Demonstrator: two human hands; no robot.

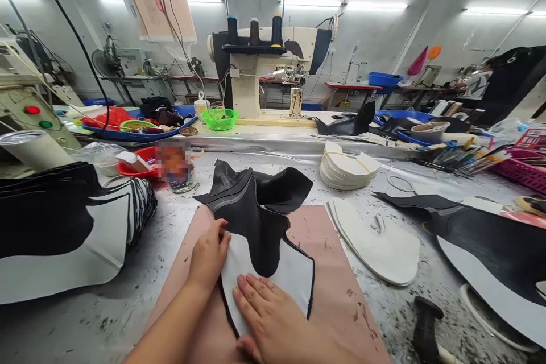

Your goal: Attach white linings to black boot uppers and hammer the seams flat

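A black leather shoe upper (264, 233) with a white lower part lies in front of me on a pinkish-brown sheet (336, 273). Its black top end is folded and stands up a little. My left hand (209, 253) is at the upper's left edge, with curled fingers and thumb closed on it. Flat on the white part rests my right hand (271, 310), fingers stretched out and holding nothing. The undersides of both hands are hidden.
Stacked black-and-white uppers (63, 227) lie left. White pieces (375, 239), a banded white stack (347, 168), another upper (482, 239) and a hammer (426, 324) lie right. Behind stand a jar (181, 176), green basket (219, 119) and sewing machine (249, 79).
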